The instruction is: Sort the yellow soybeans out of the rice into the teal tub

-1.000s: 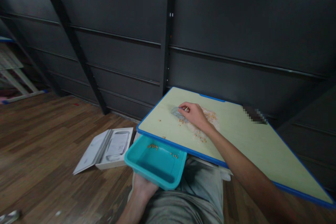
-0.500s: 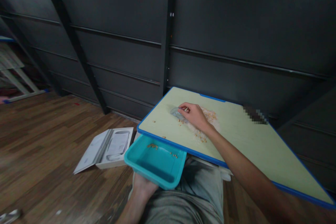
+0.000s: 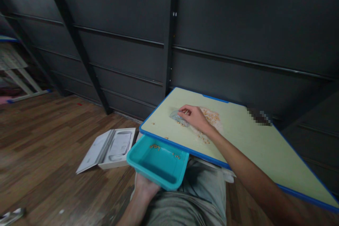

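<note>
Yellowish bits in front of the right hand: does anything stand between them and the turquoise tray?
Little: between the yellowish bits and the turquoise tray lie bare board, one stray bit and the board's blue edge. I can't tell whether that edge is raised.

Table [image 3: 254, 148]: smooth, matt top; rim [image 3: 201, 156] looks plastic to me. Below table's near edge I see glossy plastic tub [image 3: 159, 169], wrinkled cloth trousers [image 3: 180, 208]. Behind table, metal-look wall [image 3: 251, 24], dull sheen. Left of table, smooth cardboard box [image 3: 113, 164], wood-grain floor [image 3: 66, 130].
</note>
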Tool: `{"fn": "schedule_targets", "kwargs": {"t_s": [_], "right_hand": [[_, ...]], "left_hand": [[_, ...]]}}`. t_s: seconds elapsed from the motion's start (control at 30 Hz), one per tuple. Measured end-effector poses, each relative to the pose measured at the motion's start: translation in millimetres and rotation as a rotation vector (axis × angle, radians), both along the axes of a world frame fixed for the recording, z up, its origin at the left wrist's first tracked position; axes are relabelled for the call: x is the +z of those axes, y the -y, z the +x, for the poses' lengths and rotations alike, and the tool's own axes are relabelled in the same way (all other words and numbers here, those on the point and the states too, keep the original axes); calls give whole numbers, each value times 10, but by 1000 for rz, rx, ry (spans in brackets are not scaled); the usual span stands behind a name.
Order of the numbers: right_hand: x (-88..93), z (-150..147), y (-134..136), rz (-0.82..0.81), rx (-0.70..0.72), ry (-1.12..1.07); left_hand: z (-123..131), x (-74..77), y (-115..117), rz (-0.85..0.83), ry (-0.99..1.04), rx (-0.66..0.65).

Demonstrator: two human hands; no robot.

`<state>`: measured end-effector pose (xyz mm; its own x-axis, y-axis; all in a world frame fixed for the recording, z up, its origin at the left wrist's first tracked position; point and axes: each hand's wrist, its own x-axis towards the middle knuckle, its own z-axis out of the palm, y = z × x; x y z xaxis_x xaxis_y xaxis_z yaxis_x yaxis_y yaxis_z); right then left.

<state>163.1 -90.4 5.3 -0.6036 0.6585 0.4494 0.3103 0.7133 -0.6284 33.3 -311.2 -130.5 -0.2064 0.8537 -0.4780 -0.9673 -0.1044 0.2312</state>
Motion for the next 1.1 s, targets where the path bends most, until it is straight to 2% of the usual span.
{"fn": "schedule_targets", "kwargs": {"t_s": [0.27, 0.47, 0.67, 0.87, 1.1], "right_hand": [[41, -45, 116, -47, 72, -34], [54, -69, 203, -62, 123, -12], [66, -118, 377, -192, 226, 8], [129, -178, 605, -230, 337, 49], [141, -185, 663, -214, 352, 39]], "left_hand": [[3, 51, 22, 79, 101, -28], [14, 97, 19, 110, 95, -49], [26, 144, 0, 219, 106, -86], [10, 98, -1, 284, 128, -113], [19, 93, -2, 294, 117, -113]]}}
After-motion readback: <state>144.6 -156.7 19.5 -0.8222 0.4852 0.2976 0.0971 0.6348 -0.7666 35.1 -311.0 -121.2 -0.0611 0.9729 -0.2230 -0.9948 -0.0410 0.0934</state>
